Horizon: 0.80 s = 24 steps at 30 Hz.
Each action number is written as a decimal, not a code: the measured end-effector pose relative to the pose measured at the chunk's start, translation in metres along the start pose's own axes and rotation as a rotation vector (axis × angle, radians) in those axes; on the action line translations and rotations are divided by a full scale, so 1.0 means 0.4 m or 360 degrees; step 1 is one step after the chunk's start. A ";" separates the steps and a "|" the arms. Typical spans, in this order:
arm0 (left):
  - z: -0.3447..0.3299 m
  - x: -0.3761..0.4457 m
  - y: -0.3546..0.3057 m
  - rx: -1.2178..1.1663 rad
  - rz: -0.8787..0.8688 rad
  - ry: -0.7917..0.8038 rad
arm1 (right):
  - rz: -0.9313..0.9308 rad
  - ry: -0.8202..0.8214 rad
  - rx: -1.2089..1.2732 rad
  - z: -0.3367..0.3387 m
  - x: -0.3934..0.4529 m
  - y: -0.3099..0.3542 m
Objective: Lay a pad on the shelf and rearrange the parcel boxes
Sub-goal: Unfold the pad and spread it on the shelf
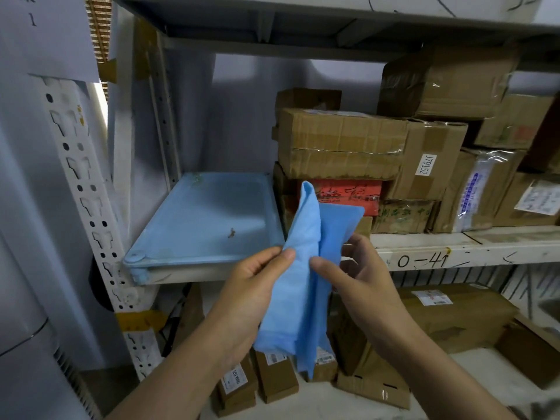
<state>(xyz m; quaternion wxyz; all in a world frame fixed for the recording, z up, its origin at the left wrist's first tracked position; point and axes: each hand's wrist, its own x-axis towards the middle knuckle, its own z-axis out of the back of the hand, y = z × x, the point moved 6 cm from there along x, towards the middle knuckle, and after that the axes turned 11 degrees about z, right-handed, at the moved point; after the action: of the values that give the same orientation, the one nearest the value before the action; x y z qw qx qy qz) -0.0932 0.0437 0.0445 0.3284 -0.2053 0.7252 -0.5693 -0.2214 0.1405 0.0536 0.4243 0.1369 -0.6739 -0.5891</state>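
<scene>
Pad (306, 268), blue and folded, is held upright in front of the shelf's (454, 256) front edge. Left hand (254, 283) pinches its left fold between thumb and fingers. Right hand (357, 268) grips its right side, fingers curled behind. Another blue sheet (206, 219) covers the shelf's left end. Parcel boxes (342, 144) are stacked from mid-shelf to the right end.

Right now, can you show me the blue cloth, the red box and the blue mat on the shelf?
blue cloth (306, 268): head view, middle of the folded fabric.
red box (348, 194): head view, its front face.
blue mat (206, 216): head view, its flat top.
</scene>
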 end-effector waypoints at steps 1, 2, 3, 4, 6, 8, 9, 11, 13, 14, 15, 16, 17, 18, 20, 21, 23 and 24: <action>0.006 0.003 -0.002 -0.0033 0.0010 -0.0014 | -0.0009 -0.0078 -0.0014 0.018 0.002 -0.008; 0.016 0.006 -0.006 -0.0068 0.0008 -0.0044 | -0.0025 -0.0172 -0.0055 0.043 0.004 -0.018; 0.029 0.009 -0.012 -0.0106 -0.0002 -0.0085 | -0.0052 -0.0269 -0.0112 0.073 0.006 -0.033; 0.042 0.011 -0.020 -0.0155 -0.0015 -0.0118 | -0.0084 -0.0353 -0.0156 0.101 0.005 -0.044; 0.067 0.016 -0.038 -0.0250 -0.0028 -0.0174 | -0.0142 -0.0444 -0.0303 0.145 0.002 -0.064; 0.083 0.021 -0.051 -0.0306 -0.0036 -0.0204 | -0.0140 -0.0454 -0.0511 0.170 -0.001 -0.067; 0.085 0.023 -0.054 -0.0318 -0.0037 -0.0203 | -0.0112 -0.0426 -0.0569 0.169 -0.003 -0.058; 0.072 0.027 -0.055 -0.0328 -0.0024 -0.0176 | 0.0001 -0.0281 -0.0567 0.145 -0.007 -0.039; 0.045 0.028 -0.049 -0.0309 -0.0004 -0.0132 | 0.0080 -0.0041 -0.0450 0.101 -0.015 -0.015; 0.029 0.028 -0.045 -0.0296 0.0017 -0.0103 | 0.0115 0.0099 -0.0389 0.077 -0.021 -0.001; 0.015 0.031 -0.037 -0.0285 0.0046 -0.0078 | 0.0149 0.0234 -0.0349 0.053 -0.027 0.013; -0.001 0.033 -0.030 -0.0276 0.0084 -0.0036 | 0.0188 0.0358 -0.0332 0.032 -0.032 0.024; -0.017 0.035 -0.024 -0.0266 0.0126 0.0029 | 0.0234 0.0464 -0.0344 0.015 -0.037 0.034; -0.035 0.038 -0.019 -0.0268 0.0164 0.0114 | 0.0284 0.0543 -0.0375 0.004 -0.041 0.040; -0.065 0.042 -0.016 -0.0319 0.0195 0.0247 | 0.0319 0.0619 -0.0415 -0.003 -0.044 0.036; -0.074 0.043 -0.018 -0.0341 0.0180 0.0291 | 0.0296 0.0635 -0.0398 -0.002 -0.045 0.030; -0.092 0.045 -0.020 -0.0316 0.0119 0.0375 | 0.0225 0.0637 -0.0334 0.007 -0.050 0.020; -0.101 0.041 -0.021 -0.0283 0.0089 0.0409 | 0.0182 0.0616 -0.0297 0.014 -0.051 0.018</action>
<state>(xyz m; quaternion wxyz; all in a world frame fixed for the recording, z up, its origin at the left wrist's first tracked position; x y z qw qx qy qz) -0.1341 0.0583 0.0539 0.2292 -0.1390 0.8142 -0.5150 -0.2109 0.1601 0.0522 0.5894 0.1691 -0.5291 -0.5866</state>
